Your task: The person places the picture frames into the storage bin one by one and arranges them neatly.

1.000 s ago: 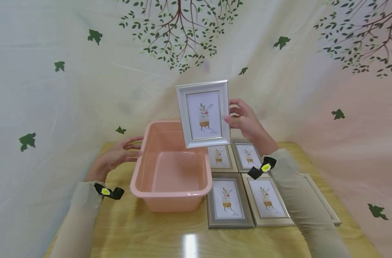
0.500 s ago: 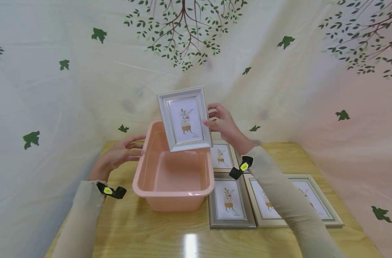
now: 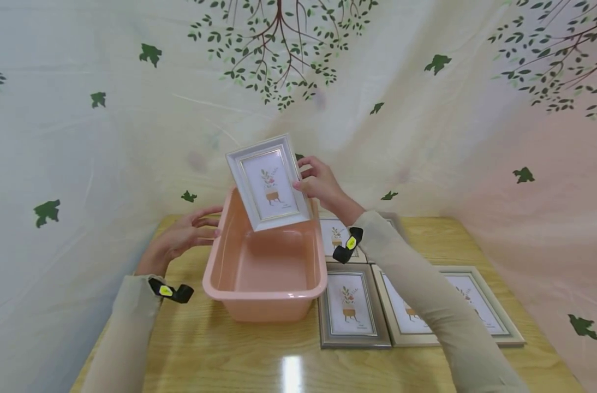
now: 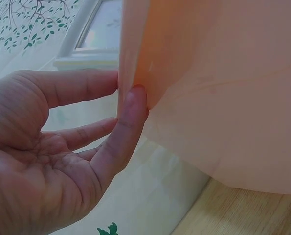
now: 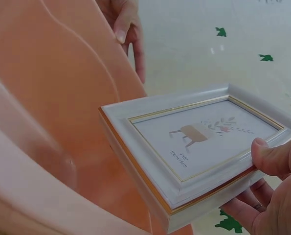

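Picture frames, six in view: one held frame (image 3: 271, 188), plus five frames (image 3: 348, 308) on the tabletop (image 3: 220, 352), the fifth showing little but a corner beyond a sleeve.
Plastic basin (image 3: 266, 311), pink: one.
Grips, bare hands: two, the left grip (image 3: 186, 234) and the right grip (image 3: 325, 183).
Long sleeves (image 3: 124, 327): two.
Black wrist straps (image 3: 182, 293): two, with one yellow label (image 3: 166, 290) apiece.
Printed branch clusters (image 3: 280, 49), larger: two.
Dark green printed shapes (image 3: 47, 213), head view: ten, one of them partly covered.
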A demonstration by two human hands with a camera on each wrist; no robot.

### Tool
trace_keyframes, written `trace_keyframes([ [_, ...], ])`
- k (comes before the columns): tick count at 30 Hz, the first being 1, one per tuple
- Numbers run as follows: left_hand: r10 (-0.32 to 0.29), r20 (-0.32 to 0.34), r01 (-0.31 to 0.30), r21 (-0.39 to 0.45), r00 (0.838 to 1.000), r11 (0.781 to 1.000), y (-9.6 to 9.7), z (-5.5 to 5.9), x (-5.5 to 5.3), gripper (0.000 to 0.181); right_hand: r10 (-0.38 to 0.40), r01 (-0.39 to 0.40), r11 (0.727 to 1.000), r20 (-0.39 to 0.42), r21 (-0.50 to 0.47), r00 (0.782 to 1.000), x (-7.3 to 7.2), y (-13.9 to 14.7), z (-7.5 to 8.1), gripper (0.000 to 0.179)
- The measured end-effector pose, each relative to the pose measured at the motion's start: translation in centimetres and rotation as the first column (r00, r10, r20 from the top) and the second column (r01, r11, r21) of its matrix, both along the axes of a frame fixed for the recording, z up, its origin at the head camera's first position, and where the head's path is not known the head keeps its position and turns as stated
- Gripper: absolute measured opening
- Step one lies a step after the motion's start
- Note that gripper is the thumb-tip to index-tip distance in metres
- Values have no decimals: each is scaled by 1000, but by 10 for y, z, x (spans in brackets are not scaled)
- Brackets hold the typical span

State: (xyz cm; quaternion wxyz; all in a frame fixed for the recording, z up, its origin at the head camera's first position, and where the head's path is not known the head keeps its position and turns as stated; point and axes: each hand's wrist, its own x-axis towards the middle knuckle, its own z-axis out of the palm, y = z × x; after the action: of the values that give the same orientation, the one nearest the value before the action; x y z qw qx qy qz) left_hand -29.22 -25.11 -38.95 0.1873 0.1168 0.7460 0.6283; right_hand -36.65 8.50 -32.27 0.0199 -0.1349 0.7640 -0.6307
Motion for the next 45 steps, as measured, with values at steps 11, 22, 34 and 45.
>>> trace_keyframes([
  [11,-14,-6,14,-9,1000,1000,-4,-1,-7,78,-6,15,983,-49,182,999,-14,-20,-4,39],
  [22,-17,-7,16,-14,1000,1000,-2,0,-7,78,0,6,970,-26,244,1000,-21,-24,-7,38],
  [34,-13,-9,13,-35,1000,999,-3,-1,-5,78,74,-81,946,34,314,997,-26,-18,1,44],
  [45,-13,-14,13,-37,1000,999,0,0,0,78,141,-150,889,51,432,989,-25,-16,10,32],
])
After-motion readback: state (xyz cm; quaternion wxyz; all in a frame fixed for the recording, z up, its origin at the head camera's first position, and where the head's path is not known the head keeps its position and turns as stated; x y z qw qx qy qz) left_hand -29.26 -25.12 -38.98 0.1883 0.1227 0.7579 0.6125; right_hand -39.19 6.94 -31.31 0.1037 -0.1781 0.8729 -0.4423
